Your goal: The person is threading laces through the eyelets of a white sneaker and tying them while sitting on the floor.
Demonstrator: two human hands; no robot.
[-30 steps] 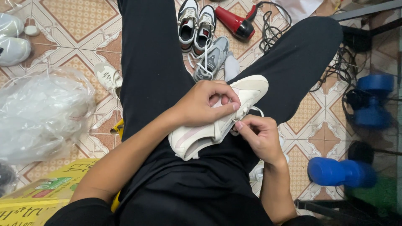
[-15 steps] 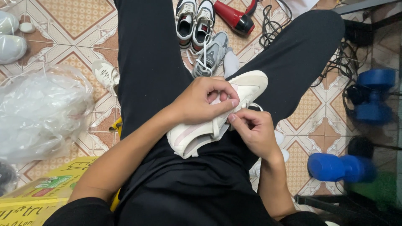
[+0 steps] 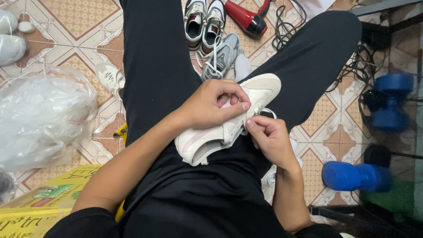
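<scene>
The left hand (image 3: 214, 107) lies curled over the top of one white shoe (image 3: 229, 121), its fingers bent down into the lacing area and its thumb pressed along the shoe's side, so it grips the upper. The right hand (image 3: 269, 139) sits just beside the shoe's near edge with its fingertips pinched together at the eyelets, where a thin white lace (image 3: 269, 112) loops out; whether it actually holds the lace I cannot tell. The shoe rests across the lap on black trousers (image 3: 167, 66), toe pointing up and to the right, heel down toward the left thigh. It is cream-white with a pale pink stripe along its side and a smooth rounded toe cap. Beyond the knees, on the patterned tile floor (image 3: 70, 26), stand two white-and-black sneakers (image 3: 205, 22) side by side, with one grey sneaker (image 3: 222, 55) just below them and one more white shoe (image 3: 110, 78) left of the thigh. One red hair dryer (image 3: 246, 18) lies beside a tangle of black cable (image 3: 286, 31). Two blue dumbbells (image 3: 354, 176) sit at the right. One crumpled clear plastic bag (image 3: 44, 117) lies at the left, above one yellow box (image 3: 48, 198).
</scene>
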